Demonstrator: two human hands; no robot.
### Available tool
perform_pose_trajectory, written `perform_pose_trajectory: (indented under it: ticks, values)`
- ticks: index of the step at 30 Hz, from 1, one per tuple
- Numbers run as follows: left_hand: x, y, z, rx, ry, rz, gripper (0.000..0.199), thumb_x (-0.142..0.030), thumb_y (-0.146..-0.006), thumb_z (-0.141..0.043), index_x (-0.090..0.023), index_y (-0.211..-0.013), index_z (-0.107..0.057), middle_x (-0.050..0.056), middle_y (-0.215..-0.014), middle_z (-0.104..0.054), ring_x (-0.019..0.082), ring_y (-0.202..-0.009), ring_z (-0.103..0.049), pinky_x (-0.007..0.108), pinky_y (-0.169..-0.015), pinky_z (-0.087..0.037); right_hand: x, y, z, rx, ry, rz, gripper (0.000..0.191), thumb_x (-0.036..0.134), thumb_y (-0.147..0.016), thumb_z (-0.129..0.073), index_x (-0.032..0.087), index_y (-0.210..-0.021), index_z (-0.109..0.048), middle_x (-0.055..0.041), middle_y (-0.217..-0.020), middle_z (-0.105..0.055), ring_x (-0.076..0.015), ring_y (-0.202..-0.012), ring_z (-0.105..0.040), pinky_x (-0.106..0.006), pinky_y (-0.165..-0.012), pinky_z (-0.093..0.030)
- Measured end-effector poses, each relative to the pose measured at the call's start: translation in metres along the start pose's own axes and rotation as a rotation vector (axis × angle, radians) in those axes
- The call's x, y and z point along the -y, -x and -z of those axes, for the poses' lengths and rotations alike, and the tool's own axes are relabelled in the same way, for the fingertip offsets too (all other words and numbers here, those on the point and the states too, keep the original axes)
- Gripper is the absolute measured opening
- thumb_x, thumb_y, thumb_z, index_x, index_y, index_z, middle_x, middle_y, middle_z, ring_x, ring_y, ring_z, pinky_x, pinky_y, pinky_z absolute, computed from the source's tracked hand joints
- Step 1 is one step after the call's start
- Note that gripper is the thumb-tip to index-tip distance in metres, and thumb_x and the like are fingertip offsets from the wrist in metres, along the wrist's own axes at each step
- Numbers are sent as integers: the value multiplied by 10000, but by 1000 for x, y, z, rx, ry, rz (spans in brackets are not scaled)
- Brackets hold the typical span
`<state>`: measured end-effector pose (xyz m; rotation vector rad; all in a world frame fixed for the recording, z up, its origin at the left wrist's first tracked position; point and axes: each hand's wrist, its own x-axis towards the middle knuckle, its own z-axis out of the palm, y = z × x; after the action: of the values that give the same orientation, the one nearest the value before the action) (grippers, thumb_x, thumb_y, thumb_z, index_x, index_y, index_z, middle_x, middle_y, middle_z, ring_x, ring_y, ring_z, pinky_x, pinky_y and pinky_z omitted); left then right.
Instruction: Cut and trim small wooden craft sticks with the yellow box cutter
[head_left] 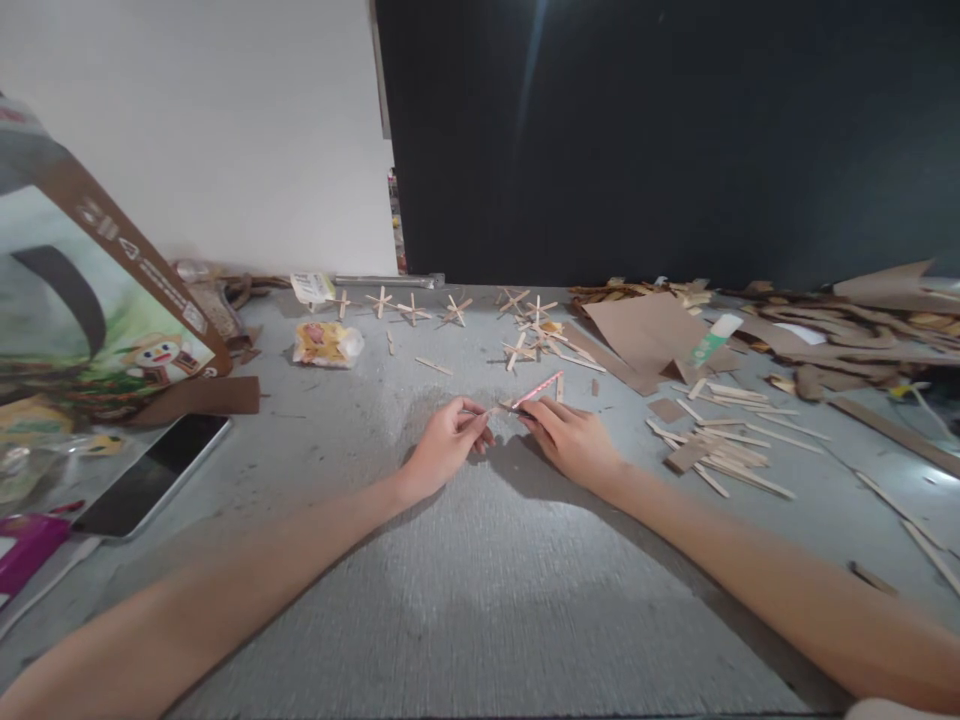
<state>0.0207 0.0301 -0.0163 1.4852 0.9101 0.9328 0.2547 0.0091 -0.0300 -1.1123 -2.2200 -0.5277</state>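
Note:
Near the middle of the table my left hand [450, 440] pinches a thin pale strip [493, 411], which looks like a wooden stick. Facing it, my right hand [568, 440] grips a slim pink-and-white tool with a dark tip [538, 389]. That tip points left and meets the strip or lies very close to it; its exact kind is too small to make out. Just beyond the hands stand several star shapes made of crossed wooden sticks, one of them a stick star [517, 350].
Loose wooden sticks [739, 465] lie in a pile at right, with brown cardboard [645, 335] and a green-and-white tube [714, 340] behind. To the left are a phone [154, 475], a large printed bag [97, 290] and a small yellow packet [324, 344]. A dark panel [667, 140] rises at the back.

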Motion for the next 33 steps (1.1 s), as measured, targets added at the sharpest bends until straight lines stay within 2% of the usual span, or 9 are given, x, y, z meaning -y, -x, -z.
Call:
perform_pose_trajectory:
  ticks: [3, 7, 11, 16, 23, 28, 33]
  values:
    - [0, 0, 1, 3, -10, -9, 392, -554, -883, -738, -188, -931, -606, 41, -739, -734, 139, -612, -630, 283, -636, -498, -1, 2, -3, -3, -20, -66, 223, 286, -1114, -441, 204, -1135, -647, -89, -1011, -801, -198, -788, -756, -276, -658, -506]
    - [0, 0, 1, 5, -15, 15, 359, -510, -876, -758, -171, -919, -648, 48, -742, -735, 139, -616, -638, 283, -646, -511, -3, 4, -5, 12, -46, -104, 226, 313, -1105, -469, 202, -1218, -630, -78, -965, -803, -204, -768, -763, -277, -643, -521]
    - [-1, 0, 0, 18, -5, 9, 350, -494, -863, -772, -160, -908, -682, 38, -720, -720, 137, -620, -630, 278, -644, -507, -2, 2, 0, 38, -74, -54, 223, 286, -1108, -466, 198, -1205, -646, -91, -1046, -799, -198, -805, -768, -278, -676, -550]
    - [-6, 1, 1, 38, 32, -2, 370, -517, -862, -762, -153, -876, -693, 35, -674, -697, 136, -594, -607, 284, -636, -500, -1, 2, 4, 49, -127, -6, 251, 278, -1115, -440, 194, -1152, -673, -95, -1022, -792, -194, -832, -763, -288, -738, -584]
    - [-13, 6, 1, 115, 89, -1, 417, -566, -874, -741, -150, -865, -718, 41, -617, -692, 146, -577, -617, 293, -636, -498, -2, 4, 5, 42, -127, -2, 333, 333, -1138, -371, 199, -1110, -675, -80, -900, -758, -176, -758, -725, -268, -678, -555]
    - [-14, 7, 2, 152, 141, -2, 416, -568, -913, -687, -157, -867, -726, 46, -638, -694, 152, -586, -622, 295, -621, -482, -2, 4, 4, 23, -120, 15, 320, 319, -1138, -370, 195, -1102, -662, -82, -917, -758, -173, -757, -717, -268, -679, -541]
    - [-12, 6, 3, 159, 165, 2, 428, -574, -885, -714, -148, -861, -732, 49, -617, -685, 156, -574, -610, 300, -608, -470, -4, 6, 3, 39, -118, 13, 305, 290, -1128, -377, 192, -1106, -665, -86, -921, -760, -177, -762, -716, -275, -688, -547]
